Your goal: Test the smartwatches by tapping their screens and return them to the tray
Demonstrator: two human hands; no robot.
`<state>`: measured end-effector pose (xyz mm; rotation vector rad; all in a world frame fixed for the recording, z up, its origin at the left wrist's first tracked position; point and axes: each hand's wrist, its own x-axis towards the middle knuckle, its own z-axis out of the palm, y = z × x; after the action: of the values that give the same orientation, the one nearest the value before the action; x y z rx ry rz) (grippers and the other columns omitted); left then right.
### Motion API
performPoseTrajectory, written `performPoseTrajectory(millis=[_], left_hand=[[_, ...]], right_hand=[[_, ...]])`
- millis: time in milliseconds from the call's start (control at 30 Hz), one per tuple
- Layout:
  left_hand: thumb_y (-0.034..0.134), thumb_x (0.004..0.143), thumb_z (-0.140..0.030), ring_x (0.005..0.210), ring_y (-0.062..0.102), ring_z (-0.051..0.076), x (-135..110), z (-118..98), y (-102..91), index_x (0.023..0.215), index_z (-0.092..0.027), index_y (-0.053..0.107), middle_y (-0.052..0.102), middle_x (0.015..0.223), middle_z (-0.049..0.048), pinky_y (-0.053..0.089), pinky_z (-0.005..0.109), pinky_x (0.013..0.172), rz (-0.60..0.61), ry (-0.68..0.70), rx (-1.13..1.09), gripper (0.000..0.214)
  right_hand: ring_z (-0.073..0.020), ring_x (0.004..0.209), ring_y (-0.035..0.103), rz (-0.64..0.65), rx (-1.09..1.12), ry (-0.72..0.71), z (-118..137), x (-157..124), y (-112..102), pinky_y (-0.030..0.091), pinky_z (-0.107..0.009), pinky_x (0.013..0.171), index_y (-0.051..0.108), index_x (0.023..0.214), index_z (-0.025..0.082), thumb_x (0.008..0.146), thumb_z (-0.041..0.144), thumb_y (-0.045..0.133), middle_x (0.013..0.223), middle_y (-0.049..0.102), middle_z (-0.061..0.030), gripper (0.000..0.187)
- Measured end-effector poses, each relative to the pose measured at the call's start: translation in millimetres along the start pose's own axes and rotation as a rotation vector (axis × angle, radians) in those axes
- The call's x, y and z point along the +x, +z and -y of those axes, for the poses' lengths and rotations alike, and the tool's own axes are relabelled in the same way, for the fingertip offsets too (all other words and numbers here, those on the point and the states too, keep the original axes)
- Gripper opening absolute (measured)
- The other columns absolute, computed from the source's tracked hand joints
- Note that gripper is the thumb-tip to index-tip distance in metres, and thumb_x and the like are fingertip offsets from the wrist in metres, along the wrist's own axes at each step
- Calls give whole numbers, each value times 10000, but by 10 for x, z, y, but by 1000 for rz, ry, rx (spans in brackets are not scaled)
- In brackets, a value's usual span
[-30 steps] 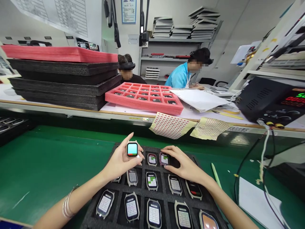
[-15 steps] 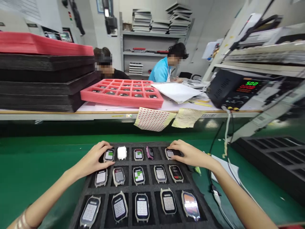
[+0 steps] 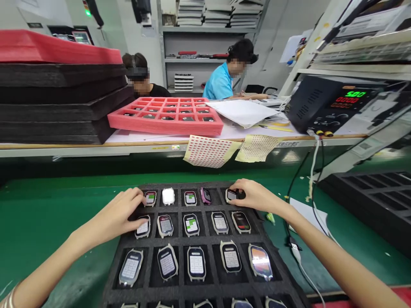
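A black foam tray (image 3: 205,239) lies on the green mat and holds several smartwatch bodies with lit screens. My left hand (image 3: 115,216) rests on the tray's left side, fingers curled over the watch (image 3: 143,226) at the left end of the second row, just below the top-left watch (image 3: 150,198). My right hand (image 3: 252,196) pinches the watch (image 3: 231,195) in the top-right pocket. Beside the top-left watch, a white watch (image 3: 168,196) lies face down.
A pink foam tray (image 3: 167,124) and a stack of black foam trays (image 3: 61,102) sit on the bench behind. Two people work beyond it. A power supply (image 3: 327,107) with cables stands at the right, above another black tray (image 3: 369,201). Sticker sheets (image 3: 208,149) hang off the bench edge.
A second ago my left hand held up a watch; that watch is back in the tray and the hand now lies on the left pockets. My right hand moved to the top-right pocket.
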<state>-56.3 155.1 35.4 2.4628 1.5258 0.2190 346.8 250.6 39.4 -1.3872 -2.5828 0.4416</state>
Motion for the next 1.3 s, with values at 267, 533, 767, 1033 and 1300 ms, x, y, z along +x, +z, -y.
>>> performPoseTrajectory(millis=[267, 533, 767, 1033, 1300], left_hand=[[525, 861, -266, 912, 560, 291, -188, -233, 9, 1008, -170, 598, 586, 1051, 115, 442, 397, 758, 106, 3, 122, 190], [646, 765, -220, 849, 564, 311, -7, -372, -66, 848, -156, 607, 599, 921, 108, 443, 374, 668, 160, -30, 219, 112], [615, 768, -306, 870, 574, 258, -124, -117, -50, 923, -208, 574, 593, 955, 52, 466, 337, 716, 47, -9, -75, 187], [708, 753, -247, 937, 624, 255, -100, 85, 27, 1046, -193, 596, 630, 1047, 94, 511, 359, 820, -140, -24, -1099, 318], [775, 704, -237, 875, 588, 158, 54, -312, 100, 1075, -124, 650, 665, 1051, 141, 481, 216, 784, -231, -210, -1829, 407]], right_hand=[[-245, 791, 640, -174, 709, 68, 58, -67, 18, 510, -362, 681, 628, 1133, 86, 835, 584, 524, 965, 683, -147, 590], [-258, 834, 685, -8, 1020, 61, 710, 335, 189, 540, -373, 760, 664, 990, 115, 702, 448, 740, 898, 703, -98, 447], [-201, 666, 685, 8, 1059, 190, 750, 443, 308, 577, -302, 621, 687, 814, 89, 666, 430, 790, 749, 688, -83, 385], [-219, 810, 669, 8, 1210, 206, 797, 488, 417, 599, -322, 692, 690, 862, 73, 664, 401, 808, 799, 674, -99, 401], [-202, 847, 657, 10, 1319, 125, 873, 335, 264, 543, -248, 628, 636, 1007, 112, 741, 307, 746, 983, 648, -117, 347]])
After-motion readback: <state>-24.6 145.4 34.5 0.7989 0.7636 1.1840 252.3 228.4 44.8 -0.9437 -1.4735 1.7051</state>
